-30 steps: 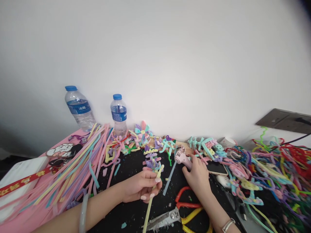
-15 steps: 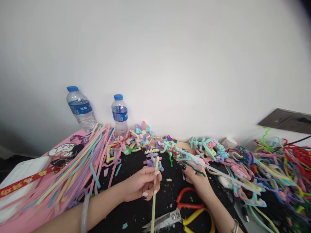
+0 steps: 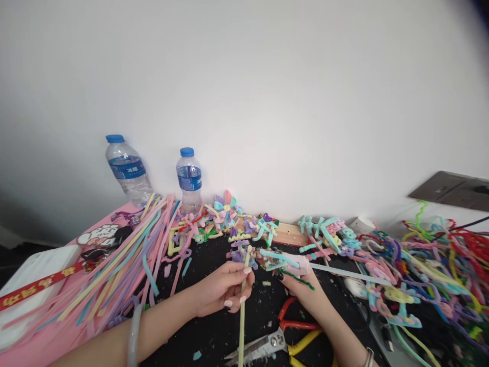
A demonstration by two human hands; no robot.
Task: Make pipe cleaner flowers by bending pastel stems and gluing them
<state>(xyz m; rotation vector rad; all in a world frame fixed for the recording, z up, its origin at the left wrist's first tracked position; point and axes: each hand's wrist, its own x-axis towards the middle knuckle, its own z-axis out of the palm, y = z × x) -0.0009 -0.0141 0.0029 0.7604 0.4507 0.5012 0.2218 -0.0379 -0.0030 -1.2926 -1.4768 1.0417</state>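
Note:
A pale yellow pipe cleaner (image 3: 242,326) hangs down from my left hand (image 3: 228,288), pinched near its top between thumb and fingers. My right hand (image 3: 301,285) is closed around a pale pink glue gun (image 3: 298,263), whose tip end points left toward the top of the yellow stem. A long clear glue stick (image 3: 351,272) sticks out behind the gun to the right. Bits of blue and green pipe cleaner cling along the gun. Scissors (image 3: 273,342) with red and yellow handles lie below, between my arms, partly under my right forearm.
Long pastel pipe cleaners (image 3: 114,265) lie on the left beside a white box (image 3: 34,278). Two water bottles (image 3: 190,178) stand by the wall. Finished shapes (image 3: 227,206) line the back, and a tangled heap (image 3: 439,270) lies at right.
My right hand has brought the glue gun left and slightly lower, closer to the top of the yellow pipe cleaner. My left hand has hardly moved.

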